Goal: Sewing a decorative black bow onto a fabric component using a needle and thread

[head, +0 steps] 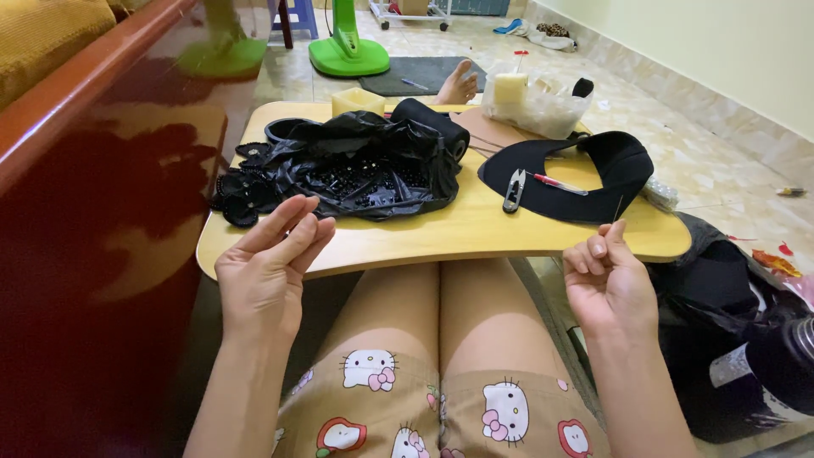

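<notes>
pale yellow shorts (441, 411) with cartoon cat prints lie nearest, at 6 o'clock, covering the person's lap, with the bare knees running up under the table edge. just above, at 8 o'clock, the left hand (270, 273) is raised palm-in, its fingers pressed together with the thumb against the fingertips as if pinching something very fine; whether a thread is between them cannot be told. at 4 o'clock the right hand (604, 276) is curled, thumb and forefinger clamped on a thin needle (619, 209), a slim dark metal sliver that sticks up from the fingertips and ends over the near rim of the table. a black bag (729, 339) sits on the floor at 3 to 4 o'clock, just beside the right forearm.

further out, the light wooden lap table (458, 231) spans the middle. on it at 10 to 11 o'clock lies a crumpled black plastic bag (365, 165), opened flat, strewn with small black beads, and beside it at 9 o'clock a cluster of black beaded flowers (242, 191). at 1 o'clock lies a curved black fabric piece (610, 170) with small thread snips (514, 190) and a red-and-white pen (555, 183) resting on it. behind, at 12 to 1 o'clock, a clear plastic bag (538, 106) holds a pale yellow block (510, 87).

farthest, at 12 o'clock, a bare foot (458, 85) rests on a dark mat (407, 76), and a green fan base (348, 56) stands on the tiled floor.
</notes>
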